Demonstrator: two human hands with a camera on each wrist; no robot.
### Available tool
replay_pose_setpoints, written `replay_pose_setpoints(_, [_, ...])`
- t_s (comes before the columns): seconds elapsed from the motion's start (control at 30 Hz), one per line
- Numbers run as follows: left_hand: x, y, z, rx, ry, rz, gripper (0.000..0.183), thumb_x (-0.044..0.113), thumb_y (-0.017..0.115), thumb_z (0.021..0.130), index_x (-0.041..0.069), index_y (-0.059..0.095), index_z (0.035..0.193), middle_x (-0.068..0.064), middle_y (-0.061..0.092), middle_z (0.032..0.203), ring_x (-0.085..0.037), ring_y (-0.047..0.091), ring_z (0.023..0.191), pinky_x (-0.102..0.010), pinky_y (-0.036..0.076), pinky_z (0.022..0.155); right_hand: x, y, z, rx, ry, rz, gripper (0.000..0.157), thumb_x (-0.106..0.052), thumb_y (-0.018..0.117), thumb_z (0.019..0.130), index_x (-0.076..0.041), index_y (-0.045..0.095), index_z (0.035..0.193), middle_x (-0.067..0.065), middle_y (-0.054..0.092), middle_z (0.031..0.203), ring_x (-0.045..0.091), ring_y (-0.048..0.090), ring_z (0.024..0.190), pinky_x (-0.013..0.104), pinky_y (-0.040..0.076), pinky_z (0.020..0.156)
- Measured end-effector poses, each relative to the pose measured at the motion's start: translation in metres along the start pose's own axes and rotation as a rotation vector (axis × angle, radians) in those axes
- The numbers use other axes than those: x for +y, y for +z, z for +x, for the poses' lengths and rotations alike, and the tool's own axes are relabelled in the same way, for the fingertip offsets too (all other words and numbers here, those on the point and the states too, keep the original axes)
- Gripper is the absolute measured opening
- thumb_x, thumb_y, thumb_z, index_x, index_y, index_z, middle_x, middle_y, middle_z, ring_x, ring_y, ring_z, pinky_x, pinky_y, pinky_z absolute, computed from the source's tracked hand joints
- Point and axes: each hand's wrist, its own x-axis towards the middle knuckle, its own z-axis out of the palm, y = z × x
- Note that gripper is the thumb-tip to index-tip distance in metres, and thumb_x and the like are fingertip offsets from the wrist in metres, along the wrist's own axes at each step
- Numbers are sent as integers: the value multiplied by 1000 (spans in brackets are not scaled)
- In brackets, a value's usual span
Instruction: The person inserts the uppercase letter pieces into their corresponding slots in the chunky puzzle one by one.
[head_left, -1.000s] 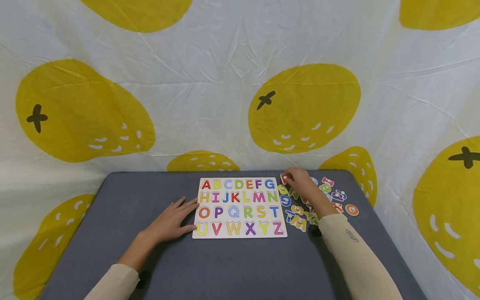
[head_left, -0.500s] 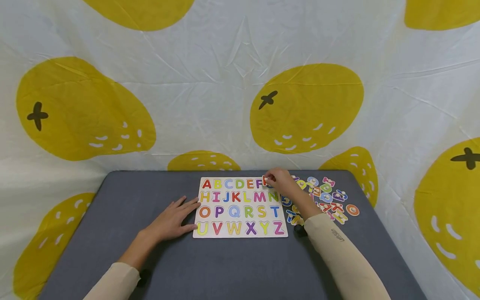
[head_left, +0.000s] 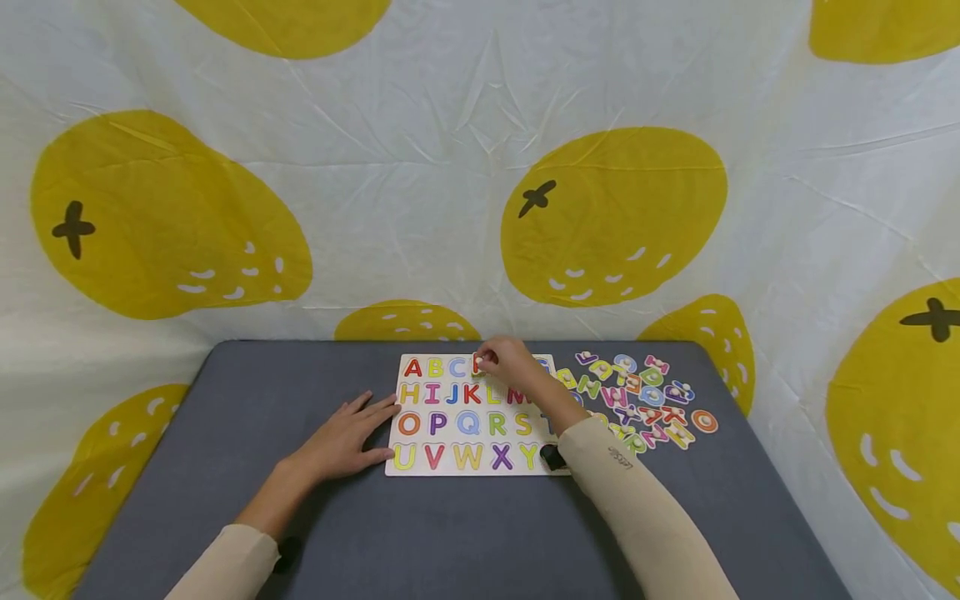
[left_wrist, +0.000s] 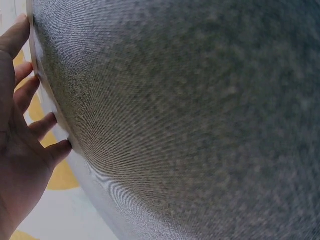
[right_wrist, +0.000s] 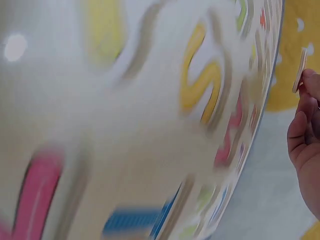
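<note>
A white alphabet puzzle board (head_left: 483, 471) with coloured letter shapes from A to Z lies on the table. My left hand (head_left: 341, 442) rests on the table at the board's left side, fingers spread and fairly straight; in the left wrist view its fingertips touch the board's edge. Above the top row, around the D, my right hand (head_left: 512, 367) pinches a small red letter piece (head_left: 477, 364) between thumb and fingers. The right wrist view shows that letter piece (right_wrist: 300, 72) edge-on, raised off the board. Which letter it is cannot be made out.
Several loose letter pieces with small knobs lie scattered right of the board, among them an orange O (head_left: 704, 421) and a pink H (head_left: 656, 364). A grey cloth covers the table (head_left: 450, 542). Behind it hangs a white curtain (head_left: 405, 208) with yellow fruit prints.
My right hand has carried the red letter piece leftward, from the loose pieces over the G to near the D. The left hand has stayed at the board's edge.
</note>
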Motion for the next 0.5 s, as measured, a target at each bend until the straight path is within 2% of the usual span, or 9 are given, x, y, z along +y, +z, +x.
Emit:
replay_pose_setpoints(0.23, [-2,3,1,-4,-5,1,78,50,73,93,18,44,158,-4,39,166,-47,30,153,-73,27,116,-25,24,21,-62,-3,-13,7,-20,70,99,-15,74,97,-3,65,88,12,57,79,24,50,73])
replay_pose_setpoints(0.5, [-5,4,-1,25,18,12,76,50,72,93,17,47,157,-6,42,164,-49,33,151,-75,30,113,-52,47,40,-81,-56,-74,8,-19,71,99,-12,74,101,-1,68,91,12,57,80,24,51,75])
